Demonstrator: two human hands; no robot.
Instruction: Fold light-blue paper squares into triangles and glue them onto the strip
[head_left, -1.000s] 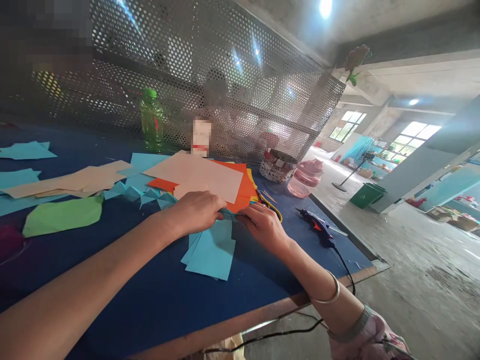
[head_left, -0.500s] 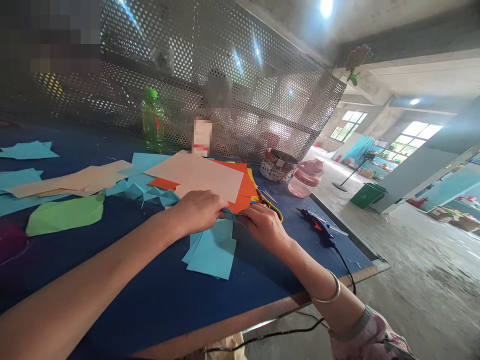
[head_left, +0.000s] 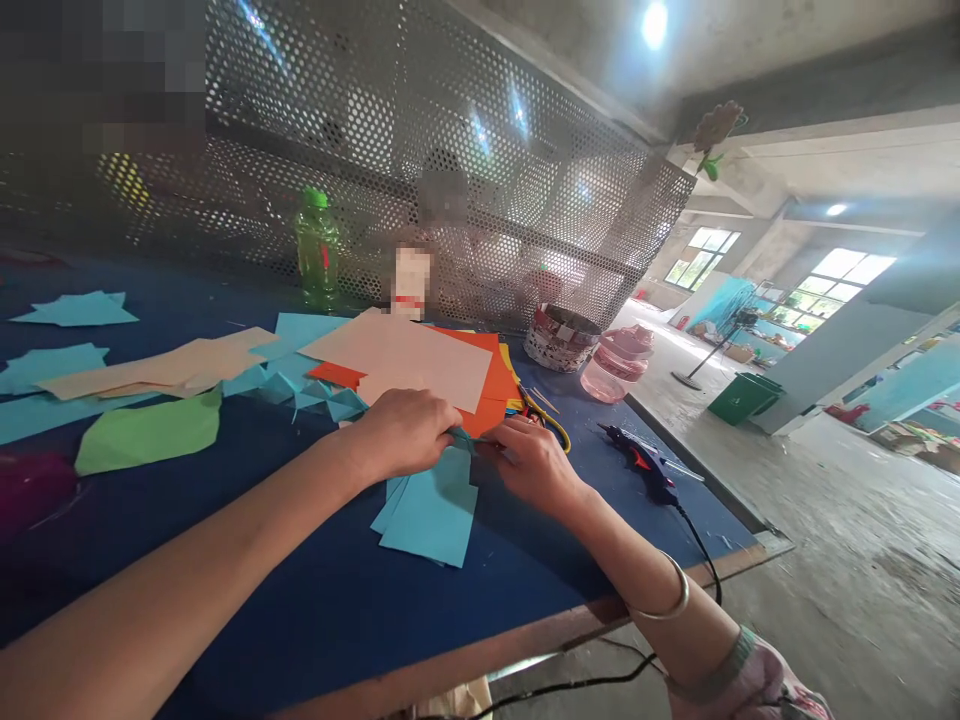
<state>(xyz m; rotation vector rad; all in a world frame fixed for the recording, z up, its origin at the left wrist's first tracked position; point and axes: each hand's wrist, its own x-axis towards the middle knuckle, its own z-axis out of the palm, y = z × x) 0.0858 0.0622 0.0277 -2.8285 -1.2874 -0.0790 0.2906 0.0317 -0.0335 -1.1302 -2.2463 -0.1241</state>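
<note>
My left hand and my right hand meet over a blue table, their fingertips pinching a small folded piece of blue paper between them. Just below my hands lie loose sheets of light blue paper. Beyond my left fingers is a stack of beige and orange card. To the left runs a row of folded blue paper triangles, beside a green paper leaf shape. A blue-and-red hot glue gun lies to the right of my right hand.
A perforated metal screen rises behind the table, with a blurred person beyond it. A green bottle, a woven paper pot and a pink plastic jar stand along the back. The table's front edge runs below my right forearm.
The whole view has shifted slightly as my head moved. My hands stay together on the small blue paper, with only small finger movement.
</note>
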